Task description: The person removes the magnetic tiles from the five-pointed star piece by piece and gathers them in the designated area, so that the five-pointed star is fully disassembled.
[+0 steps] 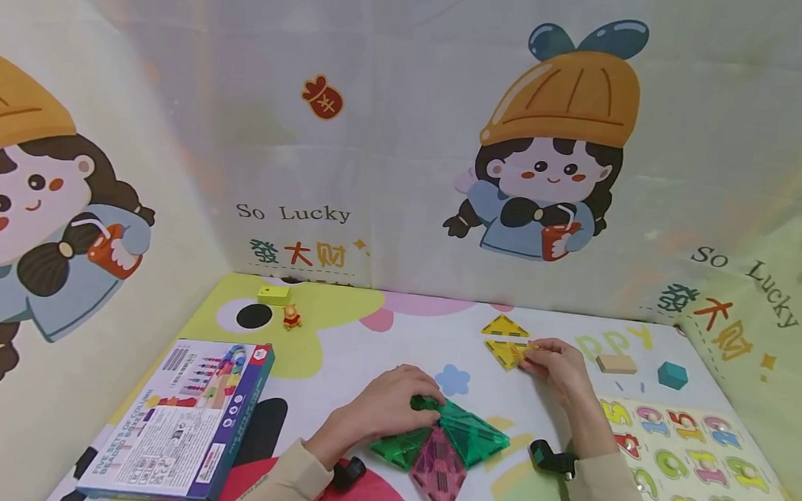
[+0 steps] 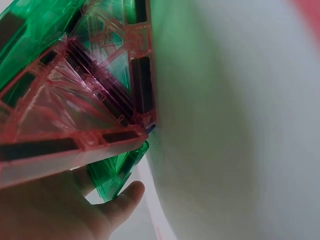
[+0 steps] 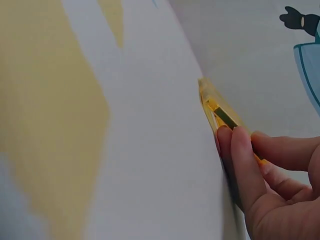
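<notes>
A low structure of see-through magnetic tiles lies on the patterned table cover, with green triangle tiles (image 1: pixel 474 438) and pink tiles (image 1: pixel 437 470) joined at a middle point. My left hand (image 1: pixel 395 400) reaches over its left side; in the left wrist view its thumb and fingers hold a green tile (image 2: pixel 111 172) behind the pink tiles (image 2: pixel 65 110). Farther back, my right hand (image 1: pixel 564 370) pinches a yellow triangle tile (image 1: pixel 504 353) by its right corner. A second yellow triangle tile (image 1: pixel 505 325) lies just behind it. The right wrist view shows the pinched tile (image 3: pixel 215 102) nearly edge-on.
A boxed bead toy (image 1: pixel 174 422) lies at the left. Behind it are a yellow block (image 1: pixel 274 295) and a small bear figure (image 1: pixel 292 317). At the right are a number puzzle board (image 1: pixel 697 426), a wooden block (image 1: pixel 616 364) and a teal block (image 1: pixel 672 375).
</notes>
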Action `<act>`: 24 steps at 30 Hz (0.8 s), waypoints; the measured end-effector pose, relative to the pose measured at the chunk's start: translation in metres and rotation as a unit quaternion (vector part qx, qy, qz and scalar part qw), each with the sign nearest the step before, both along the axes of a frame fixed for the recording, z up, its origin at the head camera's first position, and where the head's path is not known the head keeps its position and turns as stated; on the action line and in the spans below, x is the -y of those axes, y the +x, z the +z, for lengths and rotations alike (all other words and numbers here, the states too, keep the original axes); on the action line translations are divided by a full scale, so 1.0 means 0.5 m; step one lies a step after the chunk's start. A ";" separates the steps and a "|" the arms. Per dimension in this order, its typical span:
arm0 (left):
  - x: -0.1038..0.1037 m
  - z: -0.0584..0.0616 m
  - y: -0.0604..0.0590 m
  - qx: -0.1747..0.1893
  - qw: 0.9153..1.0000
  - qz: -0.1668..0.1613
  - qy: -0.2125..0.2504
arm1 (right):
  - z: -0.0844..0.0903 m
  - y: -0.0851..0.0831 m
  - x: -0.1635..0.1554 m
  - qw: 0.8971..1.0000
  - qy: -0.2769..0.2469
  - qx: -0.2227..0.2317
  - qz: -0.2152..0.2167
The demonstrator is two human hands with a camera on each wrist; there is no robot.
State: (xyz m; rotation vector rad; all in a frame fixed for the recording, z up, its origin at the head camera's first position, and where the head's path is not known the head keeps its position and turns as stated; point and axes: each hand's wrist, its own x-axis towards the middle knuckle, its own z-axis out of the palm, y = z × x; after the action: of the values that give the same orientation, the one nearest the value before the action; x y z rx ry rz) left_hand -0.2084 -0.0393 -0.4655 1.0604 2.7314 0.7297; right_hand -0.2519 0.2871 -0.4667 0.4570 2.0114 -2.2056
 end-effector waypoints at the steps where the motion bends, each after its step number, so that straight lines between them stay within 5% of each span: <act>1: 0.000 0.000 0.001 0.000 1.000 0.000 0.000 | -0.001 -0.002 -0.001 1.000 -0.001 0.000 0.002; 12: -0.003 -0.001 0.004 0.001 1.000 0.008 0.002 | -0.010 -0.006 0.001 0.994 0.109 0.000 0.027; 19: -0.004 -0.002 0.006 0.000 1.000 0.009 0.002 | -0.001 -0.003 0.014 0.978 0.211 0.007 0.002; 24: -0.004 0.000 0.005 0.001 1.000 0.019 0.015 | 0.015 0.012 0.049 0.964 0.234 -0.040 0.122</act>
State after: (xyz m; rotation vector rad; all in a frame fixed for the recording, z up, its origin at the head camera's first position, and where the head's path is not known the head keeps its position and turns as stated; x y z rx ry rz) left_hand -0.2058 -0.0374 -0.4654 1.0158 2.7542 0.7782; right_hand -0.2462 0.2625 -0.4592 0.1465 2.4802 -1.6279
